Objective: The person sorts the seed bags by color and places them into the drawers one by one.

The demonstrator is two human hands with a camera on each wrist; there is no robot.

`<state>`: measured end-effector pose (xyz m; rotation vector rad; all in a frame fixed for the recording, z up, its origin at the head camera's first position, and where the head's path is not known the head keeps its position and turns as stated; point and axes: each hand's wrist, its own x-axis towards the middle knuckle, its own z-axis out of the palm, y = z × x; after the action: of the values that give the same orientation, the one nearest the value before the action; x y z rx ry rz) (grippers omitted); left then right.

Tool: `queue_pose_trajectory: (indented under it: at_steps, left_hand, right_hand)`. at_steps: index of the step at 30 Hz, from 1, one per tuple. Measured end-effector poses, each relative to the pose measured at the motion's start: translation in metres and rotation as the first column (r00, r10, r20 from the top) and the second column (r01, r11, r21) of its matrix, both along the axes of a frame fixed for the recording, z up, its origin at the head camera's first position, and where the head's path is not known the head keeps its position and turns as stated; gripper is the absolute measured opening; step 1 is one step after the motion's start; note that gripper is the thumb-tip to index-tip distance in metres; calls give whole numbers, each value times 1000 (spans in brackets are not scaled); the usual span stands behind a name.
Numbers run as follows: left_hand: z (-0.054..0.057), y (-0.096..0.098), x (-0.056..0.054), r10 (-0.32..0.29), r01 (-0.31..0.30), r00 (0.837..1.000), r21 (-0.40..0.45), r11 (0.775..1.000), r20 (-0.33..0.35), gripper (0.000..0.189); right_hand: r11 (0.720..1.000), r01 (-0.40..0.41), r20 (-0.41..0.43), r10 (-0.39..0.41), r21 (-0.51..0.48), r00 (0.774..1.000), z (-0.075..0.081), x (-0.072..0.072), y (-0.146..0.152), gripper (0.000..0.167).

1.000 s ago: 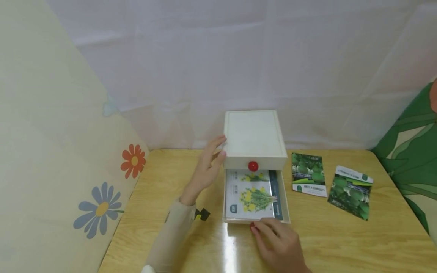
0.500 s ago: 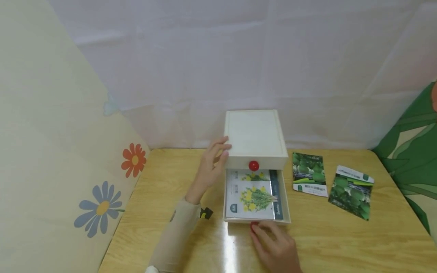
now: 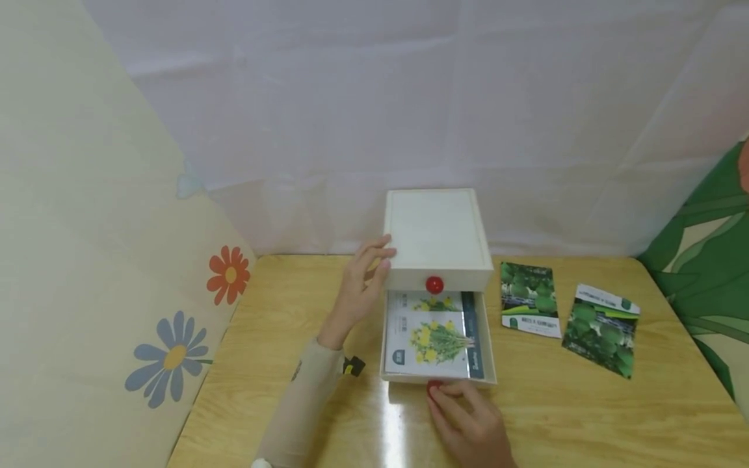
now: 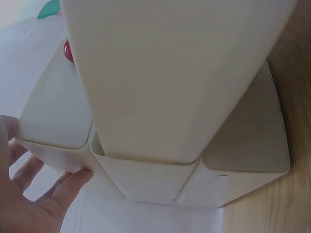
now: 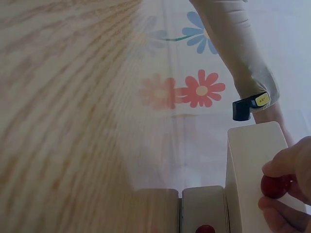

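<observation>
A white drawer cabinet [image 3: 435,227] stands on the table, its middle drawer [image 4: 180,82] pulled well out toward me. Inside lie white packets [image 3: 433,348] printed with a bunch of yellow-flowered greens. With thumb and fingers, my right hand [image 3: 474,422] pinches this drawer's round red knob [image 5: 274,187]. My left hand [image 3: 357,286] rests against the cabinet's left side, fingertips over its top edge and thumb on the side wall. The top drawer, with its own red knob [image 3: 434,285], is closed above. Below, the bottom drawer [image 5: 204,208] is closed too.
To the right of the cabinet, two green leafy-vegetable packets [image 3: 529,299] lie flat on the wooden table [image 3: 562,422]. A white cloth [image 3: 328,130] hangs close behind the cabinet. At the left stands a panel [image 3: 117,260] with painted flowers.
My left hand has shifted slightly right, its fingertips now over the cabinet's top edge. My right hand keeps its pinch on the knob, and the drawer stays about as far out.
</observation>
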<state>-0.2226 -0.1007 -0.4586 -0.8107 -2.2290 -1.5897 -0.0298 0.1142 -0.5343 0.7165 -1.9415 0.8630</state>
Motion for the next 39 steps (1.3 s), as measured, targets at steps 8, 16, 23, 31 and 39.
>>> queue_pose_trajectory:
  at_steps: [8,16,23,31,39]
  left_hand:
    - [1,0,0,1,-1,1000,-4,1000,5,29]
    - [0,1,-1,-6,6,1000,15,1000,12,26]
    - [0,2,0,9,-10,1000,24,1000,26,25]
    - [1,4,3,48,-49,998,18,999,44,24]
    - [11,6,8,36,-37,998,22,999,41,24]
  right_hand:
    - [1000,-1,42,2,-13,999,6,-1,1,35]
    - [999,36,160,-36,4,986,9,-1,7,38]
    - [999,28,149,-25,-17,988,14,-7,6,36]
    - [999,-11,95,15,-44,995,15,-16,6,33]
    - [999,19,135,-14,-38,991,19,-21,4,35]
